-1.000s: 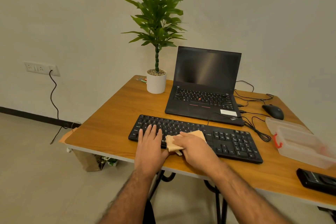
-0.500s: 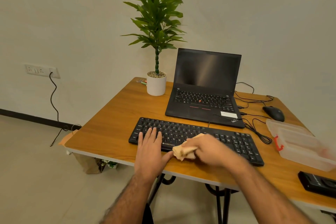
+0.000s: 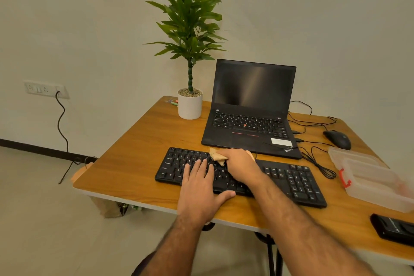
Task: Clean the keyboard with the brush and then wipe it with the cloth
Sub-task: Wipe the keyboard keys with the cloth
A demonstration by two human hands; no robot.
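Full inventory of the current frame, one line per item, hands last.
keyboard: 1, black, near table edge, centre
cloth: 1, tan, on the keyboard's top rows, under the right hand
laptop: 1, black, open, screen dark, behind the keyboard
potted plant: 1, green in white pot, far left corner of the table
mouse: 1, black, right of the laptop
plastic box: 1, clear with red latch, right side of the table
black device: 1, near right corner, type unclear
cables: several, black, right of the laptop
table: 1, wood top
wall socket: 1, white, left wall, cord plugged in
left hand: flat on the keys
right hand: holds the cloth
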